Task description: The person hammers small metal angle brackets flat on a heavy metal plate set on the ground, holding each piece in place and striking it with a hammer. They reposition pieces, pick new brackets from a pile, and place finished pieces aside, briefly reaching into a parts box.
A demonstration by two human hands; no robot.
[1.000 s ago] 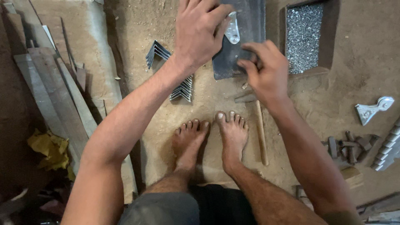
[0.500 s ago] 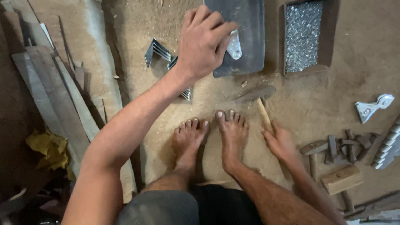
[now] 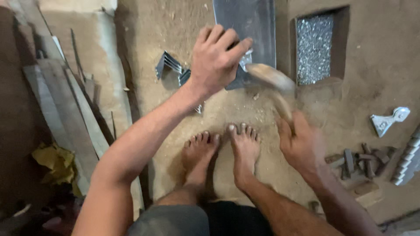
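Raised now, the hammer [image 3: 273, 85] blurs above the right hand [image 3: 299, 146], which half a second ago lay low beside the feet.

Right hand is clenched round the wooden handle, the hammer head up near the left hand's fingertips and over the near edge of the metal sheet [image 3: 247, 26]. Left hand [image 3: 214, 61] presses down on that sheet, fingers curled over a small shiny piece [image 3: 246, 59]; whether it pinches the piece or only steadies it I cannot tell. Bent metal brackets [image 3: 168, 65] lie just left of the left wrist. Beyond the right hand sits a square pit of bright shavings [image 3: 314, 46]. Bare feet [image 3: 223, 148] rest between the two forearms on sandy ground [image 3: 148, 39]. Wood blocks [image 3: 354, 159] lie right of the right hand.
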